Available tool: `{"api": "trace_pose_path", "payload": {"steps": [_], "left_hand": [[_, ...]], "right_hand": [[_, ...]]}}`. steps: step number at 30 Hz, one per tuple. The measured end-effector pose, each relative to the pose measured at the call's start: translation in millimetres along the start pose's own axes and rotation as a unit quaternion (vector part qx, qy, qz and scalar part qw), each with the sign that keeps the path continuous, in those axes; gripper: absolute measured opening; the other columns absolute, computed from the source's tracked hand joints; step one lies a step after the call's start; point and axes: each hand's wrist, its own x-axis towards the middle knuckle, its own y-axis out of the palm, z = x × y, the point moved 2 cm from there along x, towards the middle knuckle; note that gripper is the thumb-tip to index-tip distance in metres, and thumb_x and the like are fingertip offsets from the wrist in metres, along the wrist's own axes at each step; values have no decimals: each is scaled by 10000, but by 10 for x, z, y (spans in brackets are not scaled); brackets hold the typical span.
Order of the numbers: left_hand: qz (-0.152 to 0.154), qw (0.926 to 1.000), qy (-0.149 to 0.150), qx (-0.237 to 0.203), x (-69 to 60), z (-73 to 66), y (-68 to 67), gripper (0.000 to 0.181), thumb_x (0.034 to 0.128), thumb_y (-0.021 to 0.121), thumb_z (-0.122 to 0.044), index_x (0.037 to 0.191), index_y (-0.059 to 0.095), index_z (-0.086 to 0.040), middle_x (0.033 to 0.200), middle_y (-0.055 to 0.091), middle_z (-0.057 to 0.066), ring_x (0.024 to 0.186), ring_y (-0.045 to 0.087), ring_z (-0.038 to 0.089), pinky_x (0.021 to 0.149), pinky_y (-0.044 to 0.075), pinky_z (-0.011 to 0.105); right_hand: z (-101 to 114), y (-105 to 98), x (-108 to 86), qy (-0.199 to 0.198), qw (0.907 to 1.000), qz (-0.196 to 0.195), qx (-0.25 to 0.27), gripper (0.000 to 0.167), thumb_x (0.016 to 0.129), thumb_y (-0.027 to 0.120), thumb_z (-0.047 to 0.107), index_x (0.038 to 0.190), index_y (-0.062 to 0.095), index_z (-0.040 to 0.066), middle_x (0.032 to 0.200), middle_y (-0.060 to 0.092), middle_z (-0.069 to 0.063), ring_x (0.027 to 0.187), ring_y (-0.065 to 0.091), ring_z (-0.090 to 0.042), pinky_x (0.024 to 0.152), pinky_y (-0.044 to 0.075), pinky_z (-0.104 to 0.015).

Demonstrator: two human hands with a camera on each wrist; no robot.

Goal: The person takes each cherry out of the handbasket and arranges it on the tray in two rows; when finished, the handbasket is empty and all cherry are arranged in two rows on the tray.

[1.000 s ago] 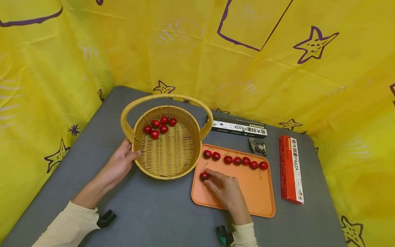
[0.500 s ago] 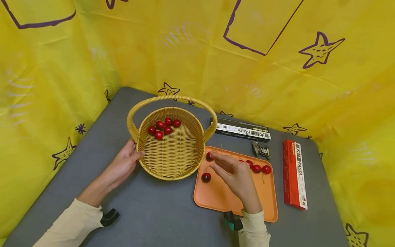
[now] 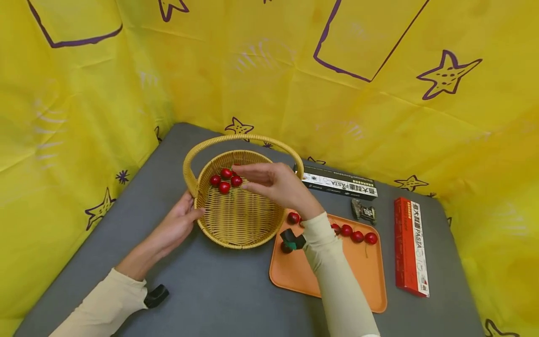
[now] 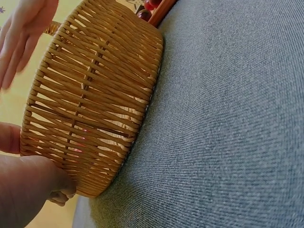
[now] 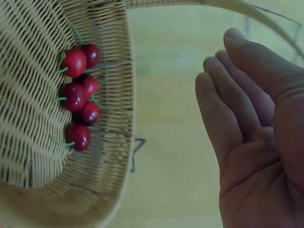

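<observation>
A round wicker basket (image 3: 236, 220) with a tall arched handle stands on the grey table. My left hand (image 3: 178, 222) grips its left side near the handle's foot, thumb over the rim; the left wrist view shows the fingers against the woven wall (image 4: 95, 95). Several red cherries (image 3: 224, 187) lie together at the basket's back left, green stems visible in the right wrist view. Above them, under the handle's arch, hovers my right hand (image 3: 280, 187), its fingers (image 5: 216, 111) extended and apart from the thumb, holding nothing. Its forearm partly covers the tray.
Right of the basket lies an orange tray (image 3: 294, 281) with a row of cherries (image 3: 357, 237) and a darker one nearer me. Behind it are a black pasta box (image 3: 341, 182) and a small dark packet (image 3: 363, 211). A red pasta box (image 3: 408, 252) lies at the right.
My right hand has let go of the single cherry on the tray, risen, and moved left over the basket. My left hand keeps its grip. The head view has shifted slightly.
</observation>
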Motion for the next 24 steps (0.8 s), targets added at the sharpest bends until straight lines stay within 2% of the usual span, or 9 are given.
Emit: {"api": "trace_pose_path", "payload": {"steps": [6,9,14,24], "left_hand": [[-30,9999,-29,-98,20,5,-8,763,1079,329,75,1677,-126,-58,1761,15,189,1609,46,364,1285,90,517],[-29,9999,-51,-125,14,18,-10,765,1078,329,78,1672,-136,-48,1761,-3,187,1612,21,353,1282,50,536],[-32,9999,-69,-108,9,48,3,774,1079,340,72,1676,-134,-62,1765,-12,165,1616,6,331,1280,37,533],[-64,10000,-2,-45,14,18,5,782,1081,350,65,1675,-142,-63,1767,-28,152,1617,-16,322,1280,22,517]], "right_hand": [[-191,54,493,382,9967,718,-43,408,995,751,217,1400,710,182,1329,730,74,1202,688,-63,964,578,-284],[-361,127,652,543,9930,1021,259,406,989,751,145,1392,709,111,1348,728,-18,1249,684,-158,953,584,-293],[-631,233,762,702,9836,1522,664,412,970,716,-37,1380,671,-35,1392,676,-188,1321,633,-327,1005,562,-295],[-825,300,839,729,9807,1813,91,366,970,700,-74,1331,712,-18,1347,711,-153,1257,685,-240,995,554,-251]]}}
